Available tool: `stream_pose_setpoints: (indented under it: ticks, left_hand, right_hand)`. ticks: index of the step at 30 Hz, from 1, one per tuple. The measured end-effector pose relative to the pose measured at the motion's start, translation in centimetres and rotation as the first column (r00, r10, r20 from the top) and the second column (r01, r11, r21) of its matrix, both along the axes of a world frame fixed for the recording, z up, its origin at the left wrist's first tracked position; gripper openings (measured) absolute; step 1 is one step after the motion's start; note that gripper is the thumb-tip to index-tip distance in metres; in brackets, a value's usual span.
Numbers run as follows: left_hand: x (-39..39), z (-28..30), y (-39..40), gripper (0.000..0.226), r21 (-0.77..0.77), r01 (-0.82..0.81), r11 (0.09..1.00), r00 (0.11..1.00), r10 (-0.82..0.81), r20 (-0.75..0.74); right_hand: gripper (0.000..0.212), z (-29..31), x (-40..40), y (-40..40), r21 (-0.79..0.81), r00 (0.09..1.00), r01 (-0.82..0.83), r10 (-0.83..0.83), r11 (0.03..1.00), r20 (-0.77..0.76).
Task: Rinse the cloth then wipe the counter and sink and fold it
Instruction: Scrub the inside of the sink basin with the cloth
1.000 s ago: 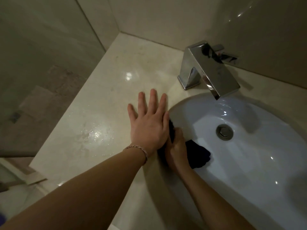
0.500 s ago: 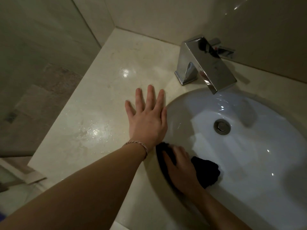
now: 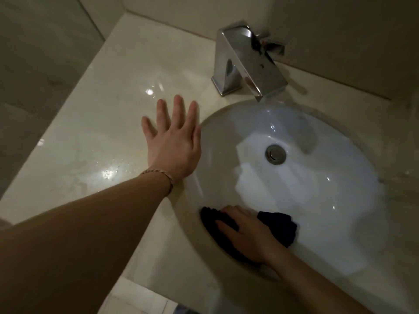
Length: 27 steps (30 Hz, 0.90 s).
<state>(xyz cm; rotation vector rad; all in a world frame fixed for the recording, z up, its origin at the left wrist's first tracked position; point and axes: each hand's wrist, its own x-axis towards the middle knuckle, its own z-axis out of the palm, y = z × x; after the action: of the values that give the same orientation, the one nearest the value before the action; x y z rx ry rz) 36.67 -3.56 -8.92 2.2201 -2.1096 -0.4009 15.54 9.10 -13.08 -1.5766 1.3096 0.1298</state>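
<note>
A dark cloth (image 3: pixel 281 225) lies pressed against the near left inner wall of the white oval sink (image 3: pixel 317 177). My right hand (image 3: pixel 247 236) lies flat on top of it, fingers pointing left, holding it to the basin. My left hand (image 3: pixel 174 139) rests open, palm down with fingers spread, on the wet cream counter (image 3: pixel 95 137) just left of the sink rim. A braided bracelet sits on that wrist. Part of the cloth is hidden under my right hand.
A square chrome faucet (image 3: pixel 247 62) stands behind the sink, its spout over the basin, with no water running. The metal drain (image 3: pixel 275 154) sits in the basin's middle. Walls close off the back, and a glass panel (image 3: pixel 45 53) rises at the counter's left edge.
My right hand has slid the cloth along the sink's left inner wall toward me, from beside my left hand down to the near side. My left hand stayed planted on the counter.
</note>
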Motion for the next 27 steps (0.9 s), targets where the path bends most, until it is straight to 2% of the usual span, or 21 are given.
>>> stream_pose_setpoints:
  ticks: [5,10,12,15,17,21,24,27]
  left_hand:
    - [-0.1,-0.1,-0.1,0.058,-0.011,-0.003,1.000,1.000,0.004,0.020]
    - [-0.1,-0.1,0.0,0.058,-0.019,-0.013,1.000,1.000,0.013,0.026]
    - [-0.2,-0.1,0.0,0.058,-0.019,-0.009,1.000,0.999,0.010,0.036]
    - [-0.2,0.0,0.0,0.057,-0.008,-0.009,1.000,1.000,0.009,0.017]
    - [-0.3,-0.1,0.1,0.057,-0.013,-0.014,1.000,1.000,0.014,0.012]
    - [-0.2,-0.1,0.0,0.057,-0.011,-0.006,1.000,1.000,0.006,0.022]
    - [-0.3,0.0,-0.1,0.058,-0.007,-0.006,1.000,1.000,0.006,0.014]
    - [-0.1,-0.1,0.0,0.058,-0.013,-0.005,1.000,1.000,0.005,0.012]
  right_hand:
    - [0.031,-0.9,1.7,-0.5,-0.100,0.996,0.087,-0.085,0.991,0.034]
    - [0.042,-3.1,4.7,-4.1,-0.279,0.984,0.157,-0.175,0.947,-0.041]
    - [0.049,-4.0,6.0,-6.4,-0.326,0.960,0.230,-0.270,0.917,-0.080]
    - [0.049,-4.8,6.9,-8.1,-0.373,0.928,0.321,-0.368,0.871,-0.061]
    - [0.049,-4.8,6.6,-7.6,-0.371,0.945,0.280,-0.321,0.885,-0.053]
    - [0.057,-4.5,3.9,-4.2,-0.435,0.992,0.106,-0.123,0.894,-0.010]
    - [0.046,-5.1,0.6,-3.4,-0.500,0.996,-0.040,-0.006,0.865,-0.089]
    - [0.047,-5.9,-1.0,-4.9,-0.576,0.970,-0.056,-0.092,0.816,-0.225]
